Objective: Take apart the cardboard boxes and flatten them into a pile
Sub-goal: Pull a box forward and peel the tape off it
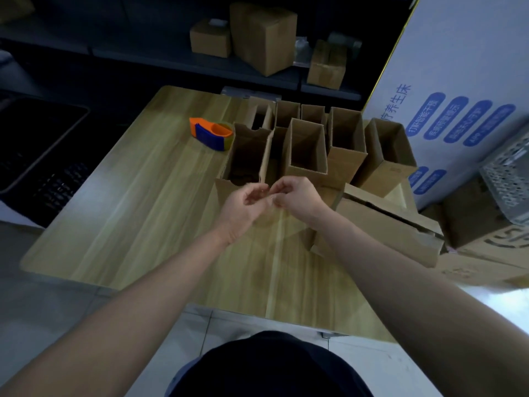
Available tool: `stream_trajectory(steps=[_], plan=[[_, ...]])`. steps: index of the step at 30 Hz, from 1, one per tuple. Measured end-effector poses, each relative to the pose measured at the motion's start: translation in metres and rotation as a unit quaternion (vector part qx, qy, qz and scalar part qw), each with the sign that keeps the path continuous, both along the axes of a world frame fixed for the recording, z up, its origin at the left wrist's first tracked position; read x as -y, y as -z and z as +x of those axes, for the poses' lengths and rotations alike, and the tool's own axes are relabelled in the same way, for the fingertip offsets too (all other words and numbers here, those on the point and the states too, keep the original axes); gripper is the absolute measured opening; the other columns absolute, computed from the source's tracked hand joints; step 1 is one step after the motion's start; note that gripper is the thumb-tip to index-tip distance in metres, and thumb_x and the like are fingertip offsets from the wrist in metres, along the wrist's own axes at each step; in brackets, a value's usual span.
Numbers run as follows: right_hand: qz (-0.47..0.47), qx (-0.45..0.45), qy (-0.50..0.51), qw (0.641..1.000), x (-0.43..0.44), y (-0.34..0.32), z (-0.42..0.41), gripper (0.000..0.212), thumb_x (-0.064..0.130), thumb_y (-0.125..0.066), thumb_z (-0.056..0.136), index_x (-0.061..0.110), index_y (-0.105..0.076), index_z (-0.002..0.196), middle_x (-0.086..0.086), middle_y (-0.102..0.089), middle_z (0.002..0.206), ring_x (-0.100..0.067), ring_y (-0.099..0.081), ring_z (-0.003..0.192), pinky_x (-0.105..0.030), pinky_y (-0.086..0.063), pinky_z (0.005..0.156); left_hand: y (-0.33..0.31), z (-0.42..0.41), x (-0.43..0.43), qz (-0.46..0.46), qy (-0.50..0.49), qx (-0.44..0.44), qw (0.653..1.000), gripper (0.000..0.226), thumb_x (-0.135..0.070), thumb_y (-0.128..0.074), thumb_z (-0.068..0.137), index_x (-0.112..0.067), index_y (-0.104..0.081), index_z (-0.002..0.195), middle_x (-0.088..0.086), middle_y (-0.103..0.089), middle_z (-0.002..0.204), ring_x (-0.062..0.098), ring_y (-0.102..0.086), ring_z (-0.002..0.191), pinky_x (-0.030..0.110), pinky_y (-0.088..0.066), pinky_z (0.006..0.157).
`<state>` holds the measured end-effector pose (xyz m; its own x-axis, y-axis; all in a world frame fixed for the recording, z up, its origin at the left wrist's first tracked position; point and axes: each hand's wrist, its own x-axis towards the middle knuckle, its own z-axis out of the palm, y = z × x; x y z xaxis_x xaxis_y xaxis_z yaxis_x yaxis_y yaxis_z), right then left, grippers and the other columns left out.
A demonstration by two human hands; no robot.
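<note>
Left hand (pixel 245 202) and right hand (pixel 297 199) meet, fingers curled; whether they pinch anything is unclear

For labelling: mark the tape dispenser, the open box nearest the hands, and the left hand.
tape dispenser (pixel 209 138), head view, on its blue body.
open box nearest the hands (pixel 305 138), head view, on its inner far wall.
left hand (pixel 243 206), head view, on the middle of the hand.

- Pale, streaky-grained wooden table (pixel 128 213), dimly lit.
- Dark metal shelving (pixel 143 55) running behind it.
- Glossy pale grey tiled floor (pixel 51 305) catching the light.
- Black slatted plastic crate (pixel 37 144) left of the table.
</note>
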<state>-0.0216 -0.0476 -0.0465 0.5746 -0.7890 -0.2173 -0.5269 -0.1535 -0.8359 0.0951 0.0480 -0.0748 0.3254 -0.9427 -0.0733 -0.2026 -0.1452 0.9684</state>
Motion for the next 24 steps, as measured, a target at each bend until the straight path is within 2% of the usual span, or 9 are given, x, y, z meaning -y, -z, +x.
stream_trajectory(steps=[4, 7, 10, 13, 15, 18, 20, 22, 24], plan=[[0.116, 0.016, -0.020, 0.993, -0.007, 0.005, 0.006, 0.039, 0.005, -0.062, 0.089, 0.012, -0.053, 0.126, -0.009, -0.064, 0.109, -0.015, -0.065, 0.092, -0.020, -0.054, 0.071, 0.009, 0.016, -0.003, 0.048, -0.025, 0.111, 0.992, 0.015, -0.007, -0.063, 0.088, -0.011, -0.067, 0.101, -0.007, -0.063, 0.090, -0.003, -0.057, 0.080, 0.011, -0.048, 0.068], [0.158, 0.004, -0.013, 0.987, -0.006, 0.004, 0.008, 0.047, 0.001, -0.057, 0.091, 0.016, -0.047, 0.134, -0.007, -0.064, 0.108, -0.017, -0.068, 0.086, -0.024, -0.057, 0.067, 0.024, 0.033, -0.012, 0.091, -0.060, 0.158, 0.981, 0.008, -0.004, -0.066, 0.085, -0.012, -0.067, 0.088, -0.007, -0.061, 0.081, -0.003, -0.053, 0.071, 0.011, -0.044, 0.063], [0.118, -0.047, -0.009, 0.992, -0.005, 0.007, 0.014, 0.045, 0.002, -0.056, 0.092, 0.020, -0.050, 0.133, -0.008, -0.062, 0.117, -0.016, -0.071, 0.076, -0.024, -0.058, 0.060, 0.041, 0.049, -0.021, 0.126, -0.099, 0.169, 0.973, 0.012, 0.005, -0.062, 0.083, -0.006, -0.067, 0.080, -0.004, -0.058, 0.071, 0.002, -0.049, 0.062, 0.007, -0.038, 0.054], [-0.006, -0.092, 0.015, 0.996, -0.003, 0.010, 0.014, 0.034, 0.009, -0.055, 0.095, 0.019, -0.055, 0.128, -0.006, -0.061, 0.118, -0.015, -0.070, 0.073, -0.026, -0.060, 0.063, 0.059, 0.067, -0.031, 0.165, -0.151, 0.186, 0.957, 0.024, 0.014, -0.052, 0.078, -0.005, -0.062, 0.069, 0.006, -0.059, 0.072, 0.014, -0.051, 0.067, 0.024, -0.040, 0.064], [-0.049, -0.085, 0.018, 0.995, 0.000, 0.009, 0.010, 0.030, 0.011, -0.053, 0.096, 0.018, -0.057, 0.125, -0.004, -0.063, 0.113, -0.013, -0.069, 0.076, -0.024, -0.058, 0.065, 0.070, 0.077, -0.037, 0.199, -0.179, 0.194, 0.944, 0.021, 0.014, -0.047, 0.076, 0.001, -0.062, 0.068, 0.009, -0.057, 0.071, 0.020, -0.052, 0.069, 0.026, -0.039, 0.061], [-0.054, -0.075, -0.020, 0.996, 0.000, 0.008, 0.007, 0.027, 0.012, -0.052, 0.097, 0.017, -0.060, 0.122, 0.000, -0.064, 0.106, -0.009, -0.066, 0.081, -0.020, -0.055, 0.070, 0.084, 0.075, -0.039, 0.248, -0.160, 0.206, 0.933, 0.028, 0.011, -0.047, 0.078, -0.010, -0.054, 0.061, 0.005, -0.054, 0.065, 0.022, -0.054, 0.068, 0.027, -0.037, 0.054], [-0.054, -0.072, -0.032, 0.995, -0.004, 0.009, 0.008, 0.025, 0.012, -0.053, 0.096, 0.017, -0.061, 0.120, 0.000, -0.064, 0.103, -0.008, -0.065, 0.083, -0.024, -0.056, 0.078, 0.087, 0.066, -0.035, 0.272, -0.122, 0.200, 0.933, 0.030, 0.008, -0.046, 0.085, -0.014, -0.061, 0.070, 0.003, -0.061, 0.073, 0.023, -0.058, 0.076, 0.026, -0.041, 0.060], [-0.058, -0.073, -0.038, 0.995, -0.005, 0.009, 0.006, 0.025, 0.012, -0.053, 0.096, 0.017, -0.062, 0.119, 0.000, -0.064, 0.104, -0.007, -0.065, 0.083, -0.023, -0.055, 0.079, 0.086, 0.060, -0.031, 0.287, -0.097, 0.187, 0.935, 0.029, 0.004, -0.043, 0.092, -0.006, -0.068, 0.100, 0.009, -0.066, 0.098, 0.025, -0.061, 0.093, 0.027, -0.045, 0.077], [-0.070, -0.073, -0.038, 0.994, -0.004, 0.006, 0.000, 0.024, 0.012, -0.051, 0.097, 0.017, -0.062, 0.118, 0.000, -0.065, 0.106, -0.008, -0.065, 0.087, -0.022, -0.053, 0.079, 0.082, 0.057, -0.028, 0.282, -0.111, 0.191, 0.934, 0.032, 0.004, -0.041, 0.093, -0.002, -0.064, 0.114, 0.011, -0.066, 0.098, 0.024, -0.062, 0.089, 0.026, -0.047, 0.076]])
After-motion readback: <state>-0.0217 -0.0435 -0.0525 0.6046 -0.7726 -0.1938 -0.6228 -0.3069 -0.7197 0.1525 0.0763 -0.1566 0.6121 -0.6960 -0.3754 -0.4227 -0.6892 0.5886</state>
